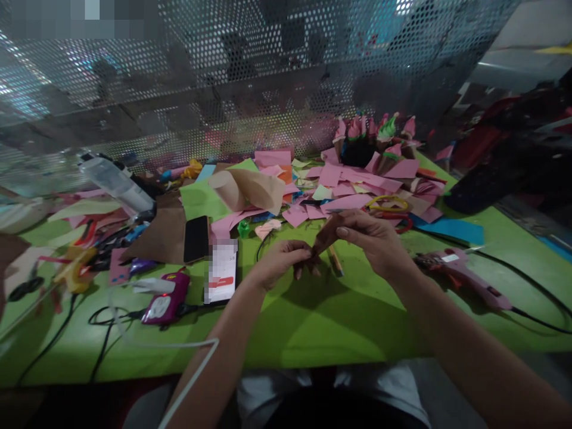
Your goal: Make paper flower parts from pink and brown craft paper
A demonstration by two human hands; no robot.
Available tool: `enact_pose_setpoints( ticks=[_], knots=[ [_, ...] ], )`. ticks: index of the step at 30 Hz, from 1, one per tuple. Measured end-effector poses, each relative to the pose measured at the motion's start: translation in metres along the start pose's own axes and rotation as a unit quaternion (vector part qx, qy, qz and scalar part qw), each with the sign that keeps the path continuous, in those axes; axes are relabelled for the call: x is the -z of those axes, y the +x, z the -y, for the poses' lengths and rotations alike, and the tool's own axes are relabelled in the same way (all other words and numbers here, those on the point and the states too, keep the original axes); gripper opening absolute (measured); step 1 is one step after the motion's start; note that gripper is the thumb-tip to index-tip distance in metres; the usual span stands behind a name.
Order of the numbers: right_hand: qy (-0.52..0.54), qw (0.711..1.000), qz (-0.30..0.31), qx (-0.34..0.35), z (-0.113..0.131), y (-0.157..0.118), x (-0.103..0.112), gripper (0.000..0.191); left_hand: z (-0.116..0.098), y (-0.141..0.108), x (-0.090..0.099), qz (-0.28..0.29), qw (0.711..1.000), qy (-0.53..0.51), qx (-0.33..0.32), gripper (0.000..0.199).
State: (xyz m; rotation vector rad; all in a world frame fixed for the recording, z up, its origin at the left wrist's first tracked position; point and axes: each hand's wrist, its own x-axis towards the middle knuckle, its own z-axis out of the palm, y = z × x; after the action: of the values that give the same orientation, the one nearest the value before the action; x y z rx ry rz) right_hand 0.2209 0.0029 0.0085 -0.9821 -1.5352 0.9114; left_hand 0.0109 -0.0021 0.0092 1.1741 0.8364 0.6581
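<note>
Both my hands meet above the middle of the green table (286,345). A small dark brown piece (322,237), perhaps paper, is pinched between the fingers of my right hand (369,238). My left hand (286,259) has its fingertips closed on the lower left part of the same piece. Its exact shape is hard to make out in the dim light. Just behind the fingers a yellow pencil-like stick (335,261) lies on the table. Yellow-handled scissors (388,204) rest beyond my right hand.
A pink glue gun (473,280) with a black cord lies at the right. Pink paper pieces (344,179) cover the back. Left are two phones (196,238), a magenta power box (166,299), a white cable (179,344) and a yellow glue gun (79,269).
</note>
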Motion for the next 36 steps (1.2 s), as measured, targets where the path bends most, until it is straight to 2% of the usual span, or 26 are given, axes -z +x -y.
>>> enact_pose_setpoints(
  ticks=[3, 6, 9, 15, 22, 25, 33, 36],
  knots=[
    [0.061, 0.998, 0.010, -0.020, 0.001, 0.000, 0.001, 0.023, -0.001, -0.001, -0.002, 0.012, 1.000, 0.001, 0.005, 0.028],
    [0.069, 0.997, -0.015, -0.019, 0.000, -0.001, 0.000, 0.019, 0.000, -0.001, -0.003, 0.007, 1.000, 0.004, 0.008, 0.030],
    [0.043, 0.998, -0.050, -0.006, -0.001, -0.001, -0.002, 0.015, 0.002, 0.000, -0.003, -0.004, 1.000, 0.010, 0.010, 0.032],
    [-0.016, 0.995, -0.096, 0.034, -0.001, -0.003, -0.005, 0.007, 0.008, 0.004, -0.001, 0.012, 0.999, 0.041, 0.002, 0.027],
    [-0.029, 0.992, -0.116, 0.041, -0.004, -0.004, -0.006, 0.008, 0.008, 0.004, -0.002, -0.017, 0.994, 0.110, -0.019, 0.015],
    [-0.039, 0.991, -0.120, 0.046, -0.004, -0.004, -0.006, 0.009, 0.007, 0.002, -0.003, -0.007, 0.992, 0.123, -0.030, 0.014],
    [-0.048, 0.991, -0.111, 0.056, -0.002, -0.005, -0.010, 0.009, 0.011, 0.004, -0.006, -0.012, 0.994, 0.103, -0.023, 0.036],
    [-0.053, 0.989, -0.126, 0.058, -0.004, -0.005, -0.011, 0.009, 0.012, 0.005, -0.007, -0.007, 0.994, 0.107, -0.018, 0.037]
  ],
)
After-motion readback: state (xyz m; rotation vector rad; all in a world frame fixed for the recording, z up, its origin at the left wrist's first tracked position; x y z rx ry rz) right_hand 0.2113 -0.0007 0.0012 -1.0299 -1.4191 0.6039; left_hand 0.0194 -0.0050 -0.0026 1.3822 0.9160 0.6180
